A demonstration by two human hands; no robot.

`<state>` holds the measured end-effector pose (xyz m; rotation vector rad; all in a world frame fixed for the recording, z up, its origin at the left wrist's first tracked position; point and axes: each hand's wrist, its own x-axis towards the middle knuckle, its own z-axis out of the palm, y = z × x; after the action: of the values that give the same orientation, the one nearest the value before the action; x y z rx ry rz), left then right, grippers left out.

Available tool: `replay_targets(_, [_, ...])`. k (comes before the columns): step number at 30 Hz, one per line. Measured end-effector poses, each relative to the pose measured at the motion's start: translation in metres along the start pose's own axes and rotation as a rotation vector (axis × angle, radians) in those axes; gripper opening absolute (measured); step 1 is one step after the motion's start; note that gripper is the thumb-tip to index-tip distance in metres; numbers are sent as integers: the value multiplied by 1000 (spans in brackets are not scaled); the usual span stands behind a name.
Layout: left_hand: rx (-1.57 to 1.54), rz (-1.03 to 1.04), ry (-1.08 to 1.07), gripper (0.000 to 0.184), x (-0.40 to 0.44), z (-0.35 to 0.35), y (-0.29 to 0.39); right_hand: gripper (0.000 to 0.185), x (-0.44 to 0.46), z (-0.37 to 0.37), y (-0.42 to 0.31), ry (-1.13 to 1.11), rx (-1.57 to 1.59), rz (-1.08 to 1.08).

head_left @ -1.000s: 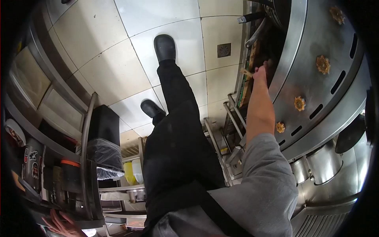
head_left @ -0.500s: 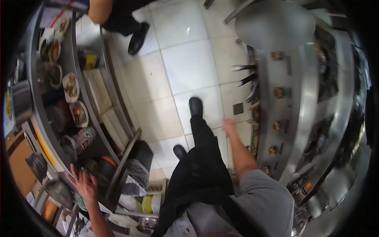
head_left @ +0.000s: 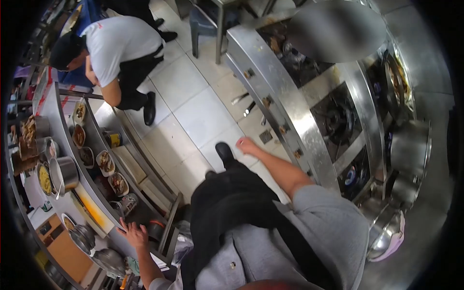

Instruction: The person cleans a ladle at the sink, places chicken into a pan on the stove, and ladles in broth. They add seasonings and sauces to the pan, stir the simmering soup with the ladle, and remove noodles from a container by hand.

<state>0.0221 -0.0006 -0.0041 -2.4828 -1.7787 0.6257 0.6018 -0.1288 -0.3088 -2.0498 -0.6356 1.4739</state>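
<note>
My left hand [head_left: 135,234] is spread at the edge of the steel counter [head_left: 114,224], with its fingertips on or just over the rim. It holds nothing. Below it on the shelf lies a printed can [head_left: 128,203]. Nearest on the counter top is a flat tray with a yellow-orange strip [head_left: 92,209]. My right hand [head_left: 247,146] hangs over the tiled floor with its fingers curled in, and no object shows in it. To its right runs the front of the steel stove [head_left: 290,140], a short way off.
A co-worker [head_left: 121,50] in a white shirt bends over the counter's far end. Dishes of food [head_left: 105,163] line the shelf, and a steel pot [head_left: 64,175] stands above. A stool [head_left: 203,24] is beyond the stove. Pots [head_left: 386,237] are at right. Handles [head_left: 249,108] jut toward the aisle.
The view has tilted up and turned, bringing the co-worker's upper body and the stove burners into sight. My left hand has come to the counter's edge. My right arm has swung forward.
</note>
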Motion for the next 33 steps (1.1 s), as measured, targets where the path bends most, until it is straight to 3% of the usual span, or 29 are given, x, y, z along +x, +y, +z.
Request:
replay_targets(4, [30, 60, 62, 24, 2, 4, 5, 26, 36, -44, 70, 136, -87, 407])
replay_targets(7, [83, 122, 198, 24, 12, 16, 4, 37, 62, -56, 57, 164, 136, 485])
replay_targets(10, [169, 116, 157, 22, 22, 23, 8, 58, 124, -69, 28, 155, 411, 638])
replay_targets(14, [274, 78, 27, 21, 30, 31, 13, 72, 275, -61, 59, 576, 948, 457])
replay_targets(18, [346, 77, -14, 26, 36, 39, 18, 60, 340, -72, 37, 517, 1391, 241])
replay_targets(20, [352, 84, -31, 26, 34, 42, 14, 55, 346, -69, 29, 625, 1349, 327])
replay_targets(22, [345, 75, -14, 26, 34, 41, 16, 49, 332, -64, 26, 742, 1305, 388])
replay_targets(26, [308, 54, -41, 24, 31, 32, 12, 35, 269, -36, 4, 843, 1190, 276])
replay_targets(33, [142, 108, 131, 22, 20, 24, 5, 15, 62, 45, -58, 411, 978, 405])
